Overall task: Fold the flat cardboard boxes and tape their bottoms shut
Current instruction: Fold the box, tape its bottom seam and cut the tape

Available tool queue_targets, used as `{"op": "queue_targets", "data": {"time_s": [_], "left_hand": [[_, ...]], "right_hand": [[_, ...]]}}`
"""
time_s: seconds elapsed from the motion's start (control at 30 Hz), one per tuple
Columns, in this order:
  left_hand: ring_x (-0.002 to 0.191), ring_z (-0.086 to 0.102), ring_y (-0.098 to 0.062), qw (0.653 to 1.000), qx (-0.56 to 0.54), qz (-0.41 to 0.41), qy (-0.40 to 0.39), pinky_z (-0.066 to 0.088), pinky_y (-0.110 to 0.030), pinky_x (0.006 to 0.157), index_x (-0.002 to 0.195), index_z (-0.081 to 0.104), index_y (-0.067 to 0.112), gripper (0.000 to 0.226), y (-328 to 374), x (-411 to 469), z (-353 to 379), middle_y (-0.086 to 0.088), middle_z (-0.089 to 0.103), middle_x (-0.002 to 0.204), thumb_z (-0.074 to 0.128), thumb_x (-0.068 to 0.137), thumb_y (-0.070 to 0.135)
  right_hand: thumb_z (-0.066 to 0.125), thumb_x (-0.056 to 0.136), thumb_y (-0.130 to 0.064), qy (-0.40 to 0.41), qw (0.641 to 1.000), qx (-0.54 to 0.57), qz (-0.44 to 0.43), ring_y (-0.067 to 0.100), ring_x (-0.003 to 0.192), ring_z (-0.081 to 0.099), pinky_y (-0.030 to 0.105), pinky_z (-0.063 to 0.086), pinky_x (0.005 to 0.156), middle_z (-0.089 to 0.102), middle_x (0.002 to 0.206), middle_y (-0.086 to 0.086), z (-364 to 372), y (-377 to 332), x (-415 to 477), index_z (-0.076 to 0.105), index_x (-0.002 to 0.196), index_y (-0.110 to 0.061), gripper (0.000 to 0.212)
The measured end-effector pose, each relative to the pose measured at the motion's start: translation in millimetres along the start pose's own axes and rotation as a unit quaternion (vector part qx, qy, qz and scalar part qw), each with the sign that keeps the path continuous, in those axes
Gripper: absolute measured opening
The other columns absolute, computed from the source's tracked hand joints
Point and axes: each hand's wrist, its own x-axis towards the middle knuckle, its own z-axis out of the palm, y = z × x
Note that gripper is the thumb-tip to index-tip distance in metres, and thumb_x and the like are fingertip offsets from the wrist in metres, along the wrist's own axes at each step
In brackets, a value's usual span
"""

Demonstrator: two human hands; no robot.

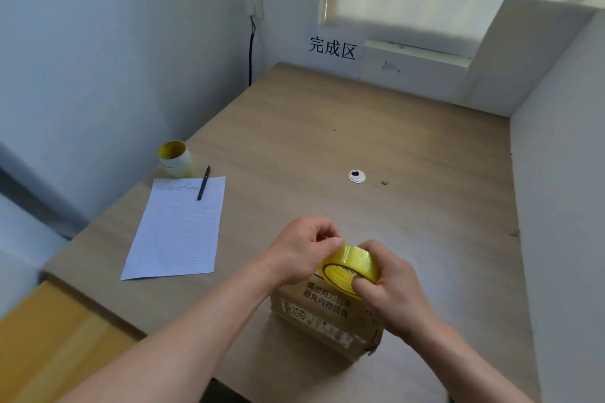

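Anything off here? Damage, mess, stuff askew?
The cardboard box below the tape roll looks worn: torn label remnants run along its side and its near-right corner is crumpled. A small brown scrap lies on the desk right of the cable grommet. Nothing is spilled.

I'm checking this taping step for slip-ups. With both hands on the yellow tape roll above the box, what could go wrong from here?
1. The left hand and the right hand are both on the tape roll, so nothing steadies the cardboard box. A hard pull could shift it or let its flaps spring open.
2. The left hand pinches at the roll's rim, so the tape end may split or stick back down.
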Motion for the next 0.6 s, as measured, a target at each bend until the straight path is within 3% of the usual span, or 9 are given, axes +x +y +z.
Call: {"op": "queue_targets", "data": {"time_s": [0.17, 0.27, 0.33, 0.43, 0.5, 0.6], "left_hand": [[0.076, 0.054, -0.012, 0.999, -0.009, -0.041, -0.014, 0.047, -0.034, 0.075, 0.074, 0.063, 0.022, 0.016, 7, 1, -2, -0.009, 0.069, 0.089, 0.052, 0.076, 0.034], [0.083, 0.055, -0.017, 0.995, -0.057, -0.077, -0.023, 0.046, -0.034, 0.078, 0.069, 0.058, 0.02, 0.018, 4, 1, -5, -0.019, 0.068, 0.099, 0.056, 0.087, 0.026], [0.085, 0.054, -0.019, 0.985, -0.132, -0.104, -0.025, 0.049, -0.038, 0.081, 0.076, 0.055, 0.013, 0.024, -1, 1, -8, -0.015, 0.06, 0.095, 0.051, 0.099, 0.012], [0.085, 0.057, -0.017, 0.972, -0.201, -0.118, -0.014, 0.053, -0.043, 0.085, 0.086, 0.055, 0.006, 0.019, -6, -1, -13, -0.008, 0.06, 0.09, 0.046, 0.102, 0.009], [0.085, 0.061, -0.022, 0.981, -0.148, -0.125, 0.012, 0.054, -0.045, 0.084, 0.078, 0.054, 0.011, 0.024, -14, 0, -15, -0.013, 0.065, 0.091, 0.048, 0.101, 0.012], [0.083, 0.06, -0.032, 0.992, 0.068, -0.095, 0.047, 0.05, -0.043, 0.078, 0.067, 0.049, 0.02, 0.029, -26, 1, -19, -0.011, 0.066, 0.082, 0.05, 0.096, 0.012]], "right_hand": [[0.064, 0.059, -0.023, 0.021, 0.997, 0.07, 0.022, 0.01, 0.066, 0.056, 0.027, 0.045, 0.057, 0.063, 0.077, -0.007, 6, 7, -2, 0.059, 0.091, -0.031, 0.034], [0.067, 0.059, -0.016, 0.071, 0.986, 0.143, 0.049, 0.012, 0.06, 0.05, 0.026, 0.041, 0.054, 0.058, 0.065, -0.007, 16, 20, -3, 0.059, 0.081, -0.02, 0.023], [0.07, 0.064, -0.017, 0.114, 0.974, 0.188, 0.061, 0.011, 0.059, 0.048, 0.025, 0.039, 0.053, 0.056, 0.063, -0.008, 21, 26, -4, 0.059, 0.079, -0.015, 0.018], [0.068, 0.078, -0.028, 0.158, 0.969, 0.187, 0.027, 0.008, 0.062, 0.049, 0.022, 0.04, 0.056, 0.058, 0.07, -0.005, 27, 26, -6, 0.058, 0.082, -0.016, 0.016], [0.06, 0.085, -0.03, 0.187, 0.972, 0.146, 0.007, 0.009, 0.064, 0.051, 0.02, 0.039, 0.056, 0.058, 0.073, -0.005, 31, 21, -7, 0.055, 0.084, -0.021, 0.011], [0.056, 0.083, -0.027, 0.223, 0.972, 0.079, -0.004, 0.01, 0.064, 0.054, 0.017, 0.036, 0.055, 0.055, 0.068, -0.005, 37, 24, -6, 0.047, 0.088, -0.026, 0.011]]}}
